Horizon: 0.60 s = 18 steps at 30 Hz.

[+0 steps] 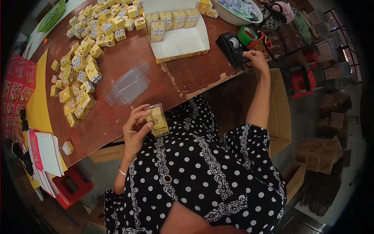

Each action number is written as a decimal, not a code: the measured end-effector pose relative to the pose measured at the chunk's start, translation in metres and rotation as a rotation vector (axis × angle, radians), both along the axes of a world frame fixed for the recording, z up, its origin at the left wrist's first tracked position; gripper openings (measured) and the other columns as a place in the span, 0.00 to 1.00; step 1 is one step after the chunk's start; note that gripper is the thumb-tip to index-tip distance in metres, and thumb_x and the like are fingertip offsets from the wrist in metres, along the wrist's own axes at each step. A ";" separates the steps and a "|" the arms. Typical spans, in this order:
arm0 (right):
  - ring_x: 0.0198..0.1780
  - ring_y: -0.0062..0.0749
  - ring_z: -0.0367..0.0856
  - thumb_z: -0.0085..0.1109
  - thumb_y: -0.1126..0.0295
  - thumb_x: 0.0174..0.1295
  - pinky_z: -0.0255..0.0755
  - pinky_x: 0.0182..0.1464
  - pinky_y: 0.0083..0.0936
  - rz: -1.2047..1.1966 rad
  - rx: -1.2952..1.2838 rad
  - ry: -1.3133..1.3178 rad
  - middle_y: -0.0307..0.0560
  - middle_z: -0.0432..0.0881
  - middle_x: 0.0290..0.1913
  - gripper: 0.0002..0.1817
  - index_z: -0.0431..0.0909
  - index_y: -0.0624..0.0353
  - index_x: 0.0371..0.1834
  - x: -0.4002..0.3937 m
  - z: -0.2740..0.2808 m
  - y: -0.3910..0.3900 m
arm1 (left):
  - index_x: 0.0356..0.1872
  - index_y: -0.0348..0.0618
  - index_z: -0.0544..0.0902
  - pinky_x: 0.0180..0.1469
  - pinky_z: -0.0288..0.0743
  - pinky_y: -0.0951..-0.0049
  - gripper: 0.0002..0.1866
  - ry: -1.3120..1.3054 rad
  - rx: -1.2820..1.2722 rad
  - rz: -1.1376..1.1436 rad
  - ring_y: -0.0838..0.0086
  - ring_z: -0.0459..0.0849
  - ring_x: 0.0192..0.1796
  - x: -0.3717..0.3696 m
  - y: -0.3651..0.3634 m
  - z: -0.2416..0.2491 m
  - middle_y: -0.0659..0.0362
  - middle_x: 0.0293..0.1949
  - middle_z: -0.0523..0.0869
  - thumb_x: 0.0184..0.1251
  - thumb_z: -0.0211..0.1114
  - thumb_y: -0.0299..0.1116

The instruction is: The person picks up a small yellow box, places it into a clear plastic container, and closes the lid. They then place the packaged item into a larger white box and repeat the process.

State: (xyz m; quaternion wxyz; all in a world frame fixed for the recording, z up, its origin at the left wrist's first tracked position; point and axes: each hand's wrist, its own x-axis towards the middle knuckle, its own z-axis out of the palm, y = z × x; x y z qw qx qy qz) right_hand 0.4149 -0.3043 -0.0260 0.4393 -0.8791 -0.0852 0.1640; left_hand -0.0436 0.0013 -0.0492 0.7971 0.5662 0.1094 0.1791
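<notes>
My left hand holds a small yellow box in a clear plastic sleeve at the table's front edge, just above my lap. My right hand is at the front end of a black tape dispenser, its thumb and index finger pinched together; whatever is between them is too small to make out. Flat clear plastic packaging lies on the table beyond my left hand. Behind it stands an open white display box, with several small yellow boxes along its back and left side.
Many small yellow boxes are heaped on the left of the brown table. One lone box sits near the front-left corner. Green tape, red-handled scissors and a basin of wrapped pieces stand at the back right.
</notes>
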 end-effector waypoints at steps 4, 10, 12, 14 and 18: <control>0.41 0.20 0.82 0.68 0.60 0.69 0.79 0.38 0.23 -0.016 0.152 0.047 0.38 0.86 0.41 0.11 0.87 0.57 0.42 -0.006 -0.002 0.000 | 0.57 0.36 0.81 0.69 0.74 0.64 0.16 -0.008 0.008 0.008 0.64 0.78 0.68 -0.001 0.001 -0.001 0.50 0.71 0.70 0.70 0.68 0.19; 0.45 0.22 0.83 0.68 0.62 0.70 0.84 0.44 0.22 -0.109 0.493 0.022 0.42 0.86 0.46 0.16 0.85 0.66 0.49 -0.027 0.007 -0.007 | 0.57 0.36 0.81 0.69 0.73 0.65 0.16 -0.008 -0.055 -0.022 0.64 0.79 0.67 0.000 -0.003 -0.004 0.50 0.71 0.70 0.70 0.68 0.19; 0.46 0.22 0.83 0.68 0.65 0.70 0.85 0.44 0.22 -0.138 0.519 -0.004 0.44 0.85 0.48 0.15 0.84 0.68 0.50 -0.033 -0.006 -0.011 | 0.57 0.35 0.81 0.68 0.74 0.65 0.16 -0.020 -0.050 -0.024 0.64 0.79 0.67 0.001 -0.004 -0.004 0.50 0.71 0.70 0.70 0.68 0.19; 0.47 0.23 0.84 0.68 0.67 0.70 0.85 0.44 0.22 -0.153 0.547 -0.025 0.46 0.85 0.50 0.15 0.84 0.70 0.50 -0.035 -0.020 -0.012 | 0.57 0.35 0.81 0.68 0.74 0.66 0.16 -0.031 -0.043 -0.013 0.64 0.79 0.67 0.001 -0.004 -0.003 0.50 0.71 0.71 0.70 0.68 0.19; 0.49 0.26 0.84 0.66 0.71 0.70 0.85 0.49 0.23 -0.218 0.575 -0.102 0.51 0.81 0.62 0.09 0.85 0.68 0.45 -0.042 -0.044 -0.011 | 0.57 0.35 0.81 0.67 0.75 0.66 0.15 -0.019 -0.038 -0.008 0.64 0.79 0.67 -0.002 -0.004 -0.001 0.50 0.71 0.71 0.70 0.68 0.19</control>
